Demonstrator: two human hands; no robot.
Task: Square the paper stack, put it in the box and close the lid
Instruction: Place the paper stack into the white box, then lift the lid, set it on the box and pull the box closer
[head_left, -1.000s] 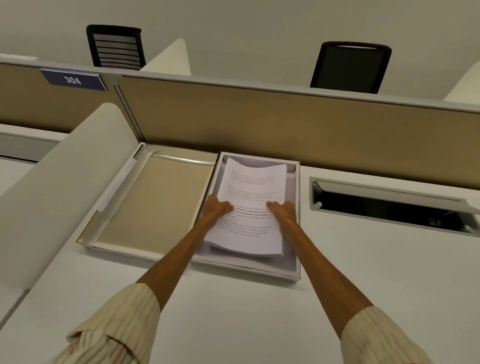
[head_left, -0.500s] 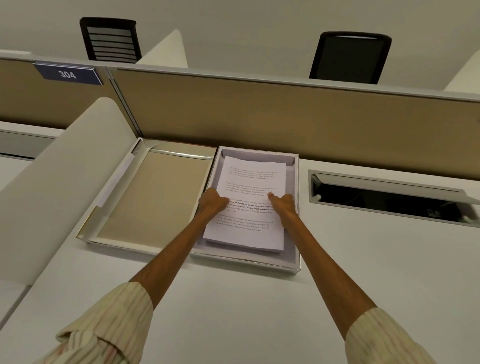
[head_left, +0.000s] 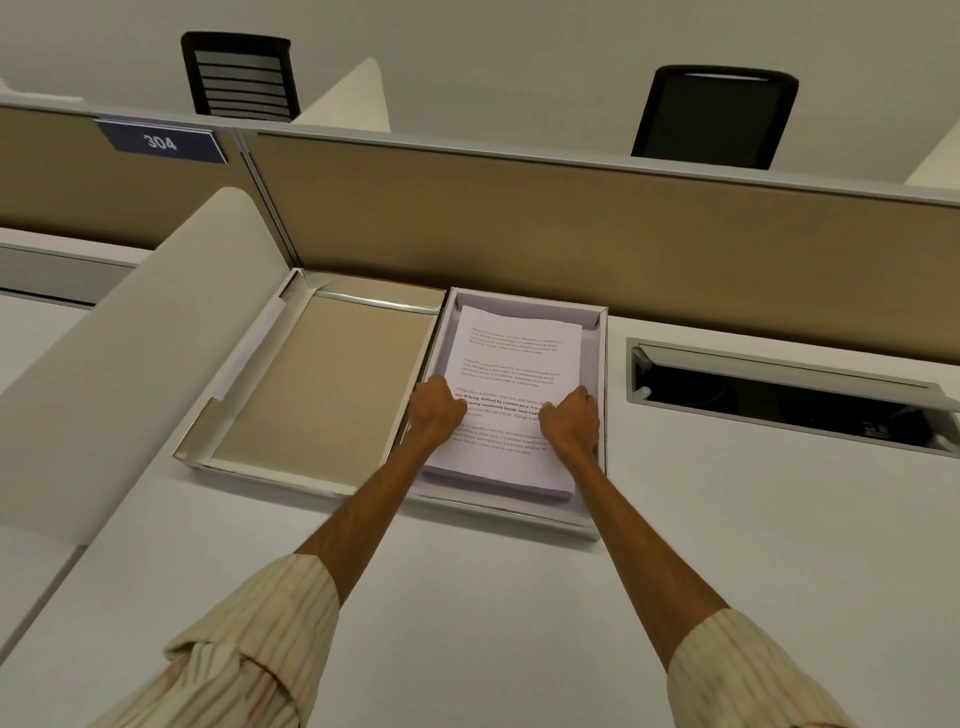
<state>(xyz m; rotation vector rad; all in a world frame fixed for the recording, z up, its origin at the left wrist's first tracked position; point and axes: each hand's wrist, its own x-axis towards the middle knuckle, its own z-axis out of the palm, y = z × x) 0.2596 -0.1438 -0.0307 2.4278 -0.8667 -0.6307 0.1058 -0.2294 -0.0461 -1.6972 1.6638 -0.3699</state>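
Observation:
A stack of white printed paper (head_left: 519, 353) lies inside the open white box (head_left: 602, 364) at the back of the desk, its near end still slightly raised above the box floor. My left hand (head_left: 436, 410) is curled around the stack's left edge, and my right hand (head_left: 571, 421) grips the right edge. Both hands are inside the box walls. The hinged lid (head_left: 322, 384) lies open flat to the left of the box, showing its tan inner face.
A tan partition (head_left: 519, 234) stands right behind the box. A curved white divider (head_left: 130, 322) rises along the left. An open cable slot (head_left: 779, 405) is sunk into the desk to the right. Two black chairs stand beyond the partition.
The paper stack has come down from a tilted, lifted pose to lie nearly flat in the box. Both hands have stayed on its side edges and sunk with it.

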